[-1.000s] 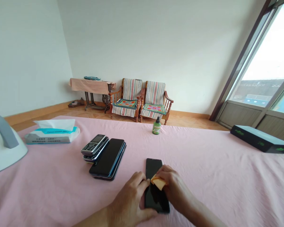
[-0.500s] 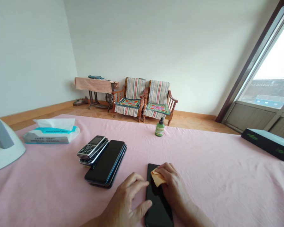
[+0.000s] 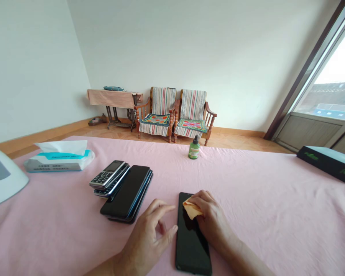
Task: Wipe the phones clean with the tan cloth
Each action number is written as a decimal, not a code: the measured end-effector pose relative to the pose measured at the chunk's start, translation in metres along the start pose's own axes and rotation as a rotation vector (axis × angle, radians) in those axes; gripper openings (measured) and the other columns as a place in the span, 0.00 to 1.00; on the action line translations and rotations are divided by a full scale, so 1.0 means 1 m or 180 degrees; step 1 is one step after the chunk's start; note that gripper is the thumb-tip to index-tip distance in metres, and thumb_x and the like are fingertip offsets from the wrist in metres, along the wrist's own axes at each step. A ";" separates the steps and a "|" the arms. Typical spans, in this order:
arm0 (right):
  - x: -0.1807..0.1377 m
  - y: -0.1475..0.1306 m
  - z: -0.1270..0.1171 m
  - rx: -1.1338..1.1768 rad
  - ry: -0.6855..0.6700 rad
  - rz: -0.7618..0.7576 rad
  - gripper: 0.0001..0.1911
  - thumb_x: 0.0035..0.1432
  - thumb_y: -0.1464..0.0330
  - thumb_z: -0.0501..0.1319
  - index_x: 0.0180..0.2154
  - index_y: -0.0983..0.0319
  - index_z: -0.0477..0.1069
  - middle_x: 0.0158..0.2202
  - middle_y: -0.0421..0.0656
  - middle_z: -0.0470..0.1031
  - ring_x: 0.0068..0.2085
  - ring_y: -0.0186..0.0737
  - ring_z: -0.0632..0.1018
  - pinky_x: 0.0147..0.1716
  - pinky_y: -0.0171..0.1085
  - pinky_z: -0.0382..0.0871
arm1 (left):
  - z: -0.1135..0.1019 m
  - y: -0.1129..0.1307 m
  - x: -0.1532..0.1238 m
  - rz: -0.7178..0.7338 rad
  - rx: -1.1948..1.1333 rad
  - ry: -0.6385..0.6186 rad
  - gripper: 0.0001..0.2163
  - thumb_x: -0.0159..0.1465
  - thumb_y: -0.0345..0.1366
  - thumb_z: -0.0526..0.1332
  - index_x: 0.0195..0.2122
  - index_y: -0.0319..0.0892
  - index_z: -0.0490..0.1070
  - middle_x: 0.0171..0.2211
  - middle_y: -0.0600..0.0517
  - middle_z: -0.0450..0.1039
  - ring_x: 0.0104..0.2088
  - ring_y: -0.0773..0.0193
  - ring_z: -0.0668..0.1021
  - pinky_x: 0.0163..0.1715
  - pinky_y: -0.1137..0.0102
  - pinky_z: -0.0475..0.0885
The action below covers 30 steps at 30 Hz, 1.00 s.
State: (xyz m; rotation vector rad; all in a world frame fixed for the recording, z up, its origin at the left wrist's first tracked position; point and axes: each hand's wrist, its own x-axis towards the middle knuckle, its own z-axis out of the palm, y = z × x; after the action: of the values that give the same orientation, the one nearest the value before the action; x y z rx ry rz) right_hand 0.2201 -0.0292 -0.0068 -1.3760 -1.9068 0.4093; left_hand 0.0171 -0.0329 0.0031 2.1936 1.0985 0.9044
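Note:
A black smartphone [image 3: 191, 245] lies screen up on the pink cloth in front of me. My right hand [image 3: 208, 211] is closed on a small yellow-orange cleaning cloth [image 3: 192, 209] and presses it against the upper part of the screen. My left hand [image 3: 151, 234] rests just left of the phone, thumb and fingers apart, with nothing in it; its thumb tip is close to the phone's left edge. Farther left lies a stack of smartphones [image 3: 129, 189], with several keypad phones [image 3: 107, 174] piled against its left side.
A green spray bottle [image 3: 194, 148] stands near the far edge of the pink tablecloth [image 3: 247, 184]. At the left are a tissue pack [image 3: 60, 159] and a white and grey object [image 3: 4, 180], partly cut off. A black box [image 3: 327, 163] lies far right. Two chairs [image 3: 163, 111] stand beyond.
My left hand has drawn slightly left, off the phone's edge. My right hand stays on the upper screen with the cloth. The view has shifted a little.

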 end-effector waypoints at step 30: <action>0.001 -0.002 0.000 -0.0089 0.0033 -0.0017 0.28 0.36 0.87 0.49 0.36 0.61 0.74 0.36 0.44 0.70 0.40 0.42 0.70 0.41 0.39 0.65 | 0.000 0.002 -0.004 -0.0352 0.0268 -0.0215 0.16 0.62 0.41 0.59 0.48 0.40 0.67 0.19 0.63 0.50 0.19 0.68 0.60 0.22 0.74 0.53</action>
State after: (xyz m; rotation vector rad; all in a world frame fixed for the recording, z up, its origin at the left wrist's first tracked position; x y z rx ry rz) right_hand 0.2191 -0.0291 -0.0053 -1.3884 -1.9141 0.3737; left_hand 0.0162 -0.0370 0.0033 2.1896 1.2322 0.7436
